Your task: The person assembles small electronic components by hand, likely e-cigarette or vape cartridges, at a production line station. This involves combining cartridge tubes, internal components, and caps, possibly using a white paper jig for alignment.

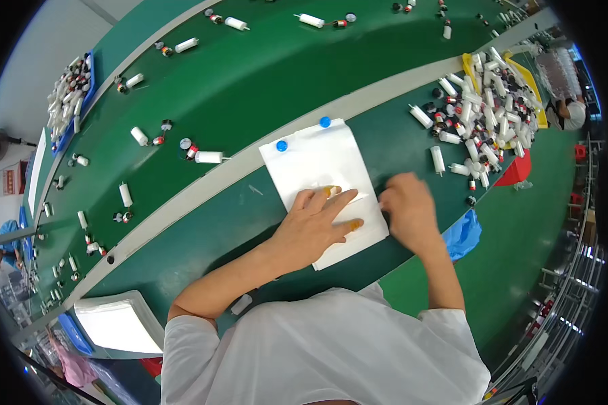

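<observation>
A stack of thin white sheets [304, 158] lies tilted on the green worktop in front of me. Two round blue knobs, a left one [282, 146] and a right one [325, 121], sit on its far edge. My left hand [311, 229] rests on the stack with its fingers spread, yellowish covers on two fingertips. Beside the stack's right edge is my right hand [410, 209], fingers curled inward and slightly blurred. Whatever those fingers may hold is hidden.
White cylindrical parts with wires and small caps lie heaped [483, 111] at the right by a yellow tray [537, 94]. More sit spaced along the green conveyor [270, 81] beyond a grey rail [358, 98]. Another white stack [118, 324] is at lower left; a blue bag [463, 235] hangs at right.
</observation>
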The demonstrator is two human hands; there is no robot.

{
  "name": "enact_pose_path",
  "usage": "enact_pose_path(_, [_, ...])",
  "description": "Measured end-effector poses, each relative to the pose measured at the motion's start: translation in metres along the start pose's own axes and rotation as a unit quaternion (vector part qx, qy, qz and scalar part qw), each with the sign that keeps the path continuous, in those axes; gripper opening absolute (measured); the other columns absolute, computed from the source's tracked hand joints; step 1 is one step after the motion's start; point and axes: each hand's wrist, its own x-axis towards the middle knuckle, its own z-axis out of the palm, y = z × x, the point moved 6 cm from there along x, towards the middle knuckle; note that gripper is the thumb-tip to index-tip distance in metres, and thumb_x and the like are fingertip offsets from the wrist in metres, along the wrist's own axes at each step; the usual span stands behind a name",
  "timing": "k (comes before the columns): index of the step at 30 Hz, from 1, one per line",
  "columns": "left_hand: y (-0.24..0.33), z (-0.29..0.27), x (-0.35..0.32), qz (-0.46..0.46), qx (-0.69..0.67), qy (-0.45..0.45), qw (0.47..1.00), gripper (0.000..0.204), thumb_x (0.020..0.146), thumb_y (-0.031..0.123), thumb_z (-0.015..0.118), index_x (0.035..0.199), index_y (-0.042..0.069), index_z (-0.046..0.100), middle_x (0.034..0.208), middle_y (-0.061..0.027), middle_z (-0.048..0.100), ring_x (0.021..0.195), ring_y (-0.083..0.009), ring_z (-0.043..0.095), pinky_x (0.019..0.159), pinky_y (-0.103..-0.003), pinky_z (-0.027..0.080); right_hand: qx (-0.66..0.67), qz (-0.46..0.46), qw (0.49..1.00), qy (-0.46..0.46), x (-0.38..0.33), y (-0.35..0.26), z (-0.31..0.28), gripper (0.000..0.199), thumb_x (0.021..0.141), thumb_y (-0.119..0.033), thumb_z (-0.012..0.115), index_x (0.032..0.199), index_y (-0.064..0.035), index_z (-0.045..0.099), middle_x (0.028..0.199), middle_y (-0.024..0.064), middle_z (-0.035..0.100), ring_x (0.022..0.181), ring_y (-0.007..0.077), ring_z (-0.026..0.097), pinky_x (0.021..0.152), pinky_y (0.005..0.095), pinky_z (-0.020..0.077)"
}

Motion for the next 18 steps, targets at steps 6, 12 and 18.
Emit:
enact_pose_path(6, [-0.023, -0.016, 0.01, 0.029, 0.007, 0.144, 0.989, 0.042, 0.081, 0.004, 0.06, 0.122, 0.008, 0.064, 0.144, -0.0143, 0.047, 0.123, -0.0352, 0.049, 0.098, -0.046, 0.039, 0.086, 0.21, 0.922, 0.313, -0.036, 0.097, -0.067, 0.012, 0.093, -0.005, 0.063, 0.103, -0.002, 0.057, 0.101, 0.0077, 0.057, 0.093, 0.0193, 0.056, 0.074, 0.0283, 0.0436])
enact_pose_path(12, [-0.137, -0.087, -0.066, -0.272, 0.419, 0.257, 0.827, 0.026, 0.086, 0.001, 0.06, 0.111, 0.001, 0.06, 0.12, -0.0114, 0.062, 0.118, -0.0291, 0.055, 0.1, -0.053, 0.038, 0.31, 0.203, 0.887, 0.276, -0.022, 0.065, -0.041, 0.039, 0.095, 0.0, 0.059, 0.133, -0.0012, 0.048, 0.107, 0.0079, 0.061, 0.096, 0.0142, 0.057, 0.085, 0.0263, 0.0461])
enact_pose_path(18, [-0.106, -0.088, -0.049, -0.251, -0.205, 0.263, 0.909, 0.028, 0.089, 0.005, 0.067, 0.11, 0.002, 0.05, 0.091, -0.0129, 0.068, 0.083, -0.0247, 0.068, 0.072, -0.04, 0.053, 0.554, 0.105, 0.819, 0.104, 0.032, -0.032, -0.017, 0.065, 0.088, 0.004, 0.066, 0.144, -0.0001, 0.034, 0.11, 0.0129, 0.068, 0.104, 0.019, 0.063, 0.083, 0.0283, 0.0483])
